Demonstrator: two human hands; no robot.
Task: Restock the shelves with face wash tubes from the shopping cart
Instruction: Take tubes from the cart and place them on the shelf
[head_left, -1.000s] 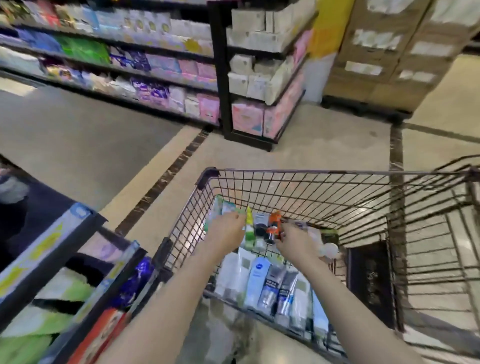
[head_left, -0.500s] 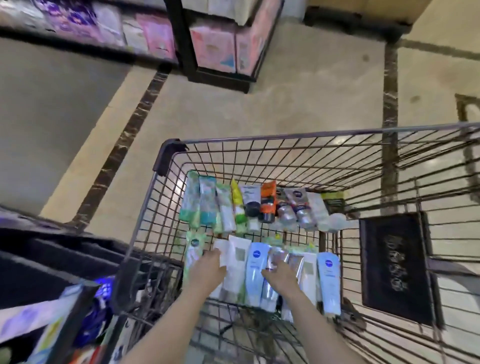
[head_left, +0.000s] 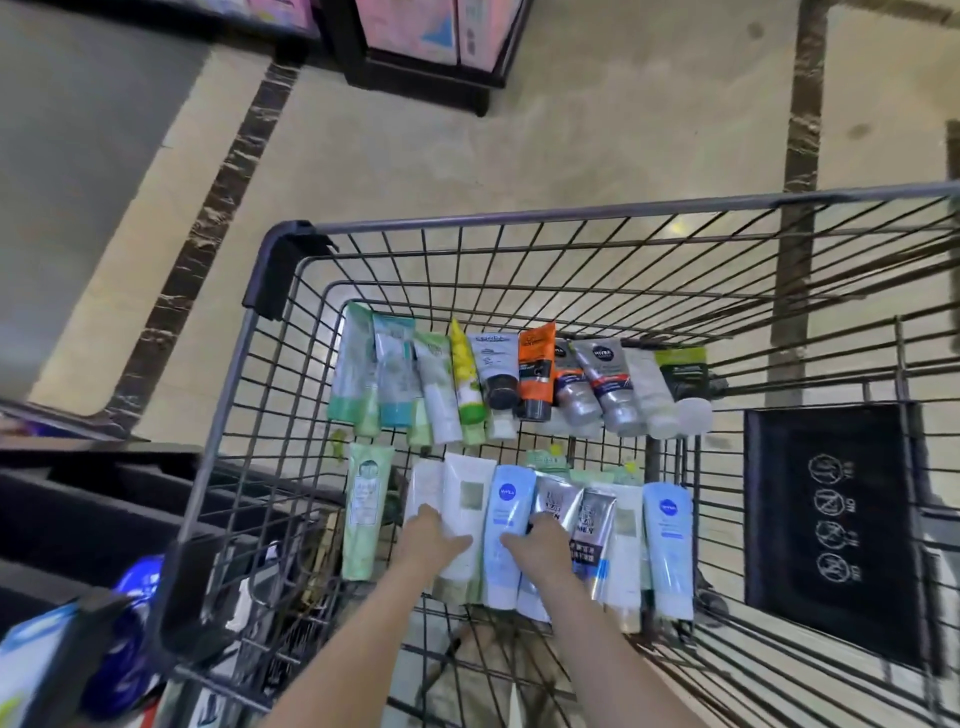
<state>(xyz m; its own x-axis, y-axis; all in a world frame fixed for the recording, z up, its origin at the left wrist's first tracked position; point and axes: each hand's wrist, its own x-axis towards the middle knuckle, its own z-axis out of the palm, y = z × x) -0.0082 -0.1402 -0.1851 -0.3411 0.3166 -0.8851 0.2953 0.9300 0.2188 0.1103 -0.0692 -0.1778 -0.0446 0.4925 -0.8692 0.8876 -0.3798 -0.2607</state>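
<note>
A wire shopping cart (head_left: 519, 217) holds several face wash tubes lying in two rows. The far row includes green tubes, a yellow one and an orange tube (head_left: 536, 364). In the near row my left hand (head_left: 431, 540) curls over two white tubes (head_left: 467, 499), fingers on the left one and thumb across the right one. My right hand (head_left: 540, 545) grips a silver tube (head_left: 553, 499), with its thumb lying on a blue tube (head_left: 506, 504). A light green tube (head_left: 363, 509) and another blue tube (head_left: 669, 545) lie at the row's two ends.
A dark shelf unit (head_left: 78, 519) with blue packs stands close on the left of the cart. The cart's black seat flap (head_left: 831, 519) is on the right. Another shelf base (head_left: 415, 78) stands across the tiled aisle.
My view has tilted down and closer to the cart. Both hands came back from the far row to the near row and have settled onto the white, blue and silver tubes.
</note>
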